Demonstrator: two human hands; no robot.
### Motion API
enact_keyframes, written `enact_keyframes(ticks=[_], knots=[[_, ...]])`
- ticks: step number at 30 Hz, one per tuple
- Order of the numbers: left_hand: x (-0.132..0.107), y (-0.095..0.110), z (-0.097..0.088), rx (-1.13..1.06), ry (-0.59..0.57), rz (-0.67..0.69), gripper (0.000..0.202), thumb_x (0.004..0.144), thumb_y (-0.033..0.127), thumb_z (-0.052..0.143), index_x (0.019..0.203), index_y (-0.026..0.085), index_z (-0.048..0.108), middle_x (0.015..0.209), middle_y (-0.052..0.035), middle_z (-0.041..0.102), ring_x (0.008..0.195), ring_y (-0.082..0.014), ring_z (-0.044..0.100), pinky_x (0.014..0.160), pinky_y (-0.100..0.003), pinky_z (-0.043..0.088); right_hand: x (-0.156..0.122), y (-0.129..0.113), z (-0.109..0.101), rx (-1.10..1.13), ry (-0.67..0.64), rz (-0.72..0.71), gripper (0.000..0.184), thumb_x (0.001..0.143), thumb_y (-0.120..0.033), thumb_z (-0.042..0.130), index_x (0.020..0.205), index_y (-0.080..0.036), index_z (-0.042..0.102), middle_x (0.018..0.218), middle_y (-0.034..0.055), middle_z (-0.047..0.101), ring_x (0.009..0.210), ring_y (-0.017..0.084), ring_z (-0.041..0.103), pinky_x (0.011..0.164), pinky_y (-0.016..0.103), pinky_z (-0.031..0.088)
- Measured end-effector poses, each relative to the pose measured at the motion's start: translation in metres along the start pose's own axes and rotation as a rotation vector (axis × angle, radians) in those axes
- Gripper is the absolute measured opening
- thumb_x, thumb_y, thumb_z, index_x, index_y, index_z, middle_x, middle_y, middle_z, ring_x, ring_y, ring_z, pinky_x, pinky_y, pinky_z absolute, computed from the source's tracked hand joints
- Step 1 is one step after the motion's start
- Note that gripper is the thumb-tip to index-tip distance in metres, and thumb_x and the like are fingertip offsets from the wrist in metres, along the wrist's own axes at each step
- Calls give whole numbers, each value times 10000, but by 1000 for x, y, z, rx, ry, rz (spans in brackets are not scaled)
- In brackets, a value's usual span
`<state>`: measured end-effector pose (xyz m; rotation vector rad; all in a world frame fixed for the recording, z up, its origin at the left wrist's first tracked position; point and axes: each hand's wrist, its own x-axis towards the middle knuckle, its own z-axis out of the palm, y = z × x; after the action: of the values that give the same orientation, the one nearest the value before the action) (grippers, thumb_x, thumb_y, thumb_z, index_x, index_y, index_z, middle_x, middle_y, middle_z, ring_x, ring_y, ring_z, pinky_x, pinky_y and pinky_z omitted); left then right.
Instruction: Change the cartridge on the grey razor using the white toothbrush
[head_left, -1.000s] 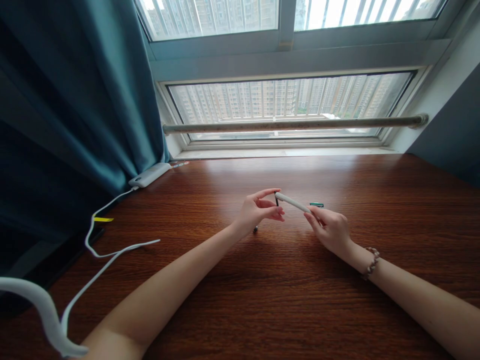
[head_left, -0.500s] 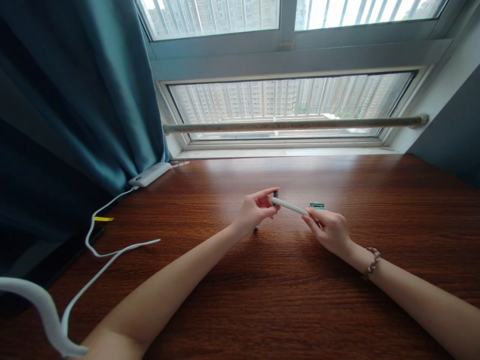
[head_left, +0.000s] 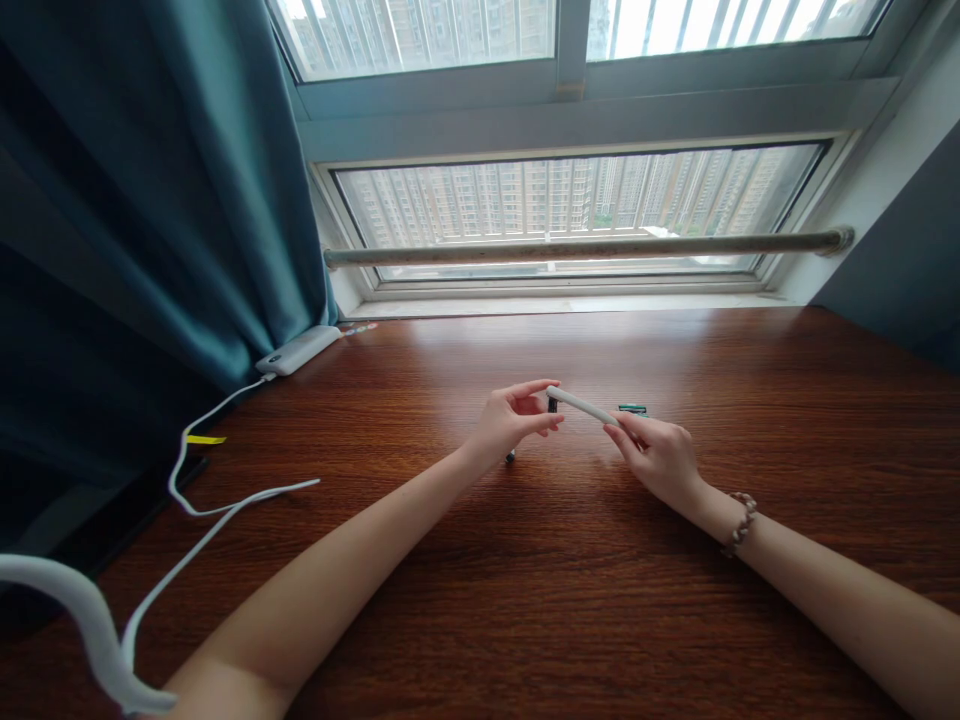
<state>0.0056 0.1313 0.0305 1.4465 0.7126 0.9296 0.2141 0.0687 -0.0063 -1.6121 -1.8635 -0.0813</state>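
Note:
My left hand point(head_left: 517, 415) is closed in a pinch, its thumb and index finger gripping a small black slotted block point(head_left: 553, 404) that stands upright between them. Between the fingertips of my right hand point(head_left: 660, 450) is a slim white stick point(head_left: 585, 403), tilted up to the left. Its far end lies at the top of the black block, by the left index fingertip. Just behind my right hand, a small teal-and-black rectangular piece point(head_left: 632, 409) rests on the table, partly hidden. A small dark object point(head_left: 511, 456) shows under my left hand; its kind is unclear.
The brown wooden table point(head_left: 480, 600) reaches to the window. A white power bank-like device point(head_left: 300, 350) lies by the curtain point(head_left: 187, 180), its white cable point(head_left: 180, 470) running down the left side. A thick white curved tube point(head_left: 82, 610) is near my left elbow.
The white stick's left end has risen from the middle of the black block to its top, near the left index fingertip. Both hands have otherwise hardly moved.

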Motion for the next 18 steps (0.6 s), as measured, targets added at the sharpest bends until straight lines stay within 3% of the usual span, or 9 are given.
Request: enact_keyframes(ticks=[4,7,13,18], knots=[[0,2,-1,-20,-15,-57,576,578,237,728,1111,121,543,579,-2,575,534,-105,546,544,-228,441,1,5,3,84,8,104,382,855,-477,402,648,-190,545,470,-36,386,439,92,367,484,222,221],[-1,3,-1,-72,-19,-62,564,611,242,707,1141,166,530,606,-2,585,549,-97,542,575,-230,447,1,7,4,166,15,118,358,859,-469,401,713,-194,578,474,-38,362,439,93,355,478,219,225],[-2,-3,-3,-252,-82,-100,485,720,293,614,1181,197,499,707,-36,593,582,-88,533,599,-242,452,0,3,1,206,-15,21,318,857,-429,424,807,-182,618,475,-36,379,437,91,360,475,218,233],[-1,-6,-4,-294,-125,-122,449,689,294,646,1110,167,552,803,-53,566,624,-92,537,586,-232,449,0,2,0,207,-10,-30,310,859,-405,426,814,-175,628,476,-32,394,438,91,362,471,217,235]])
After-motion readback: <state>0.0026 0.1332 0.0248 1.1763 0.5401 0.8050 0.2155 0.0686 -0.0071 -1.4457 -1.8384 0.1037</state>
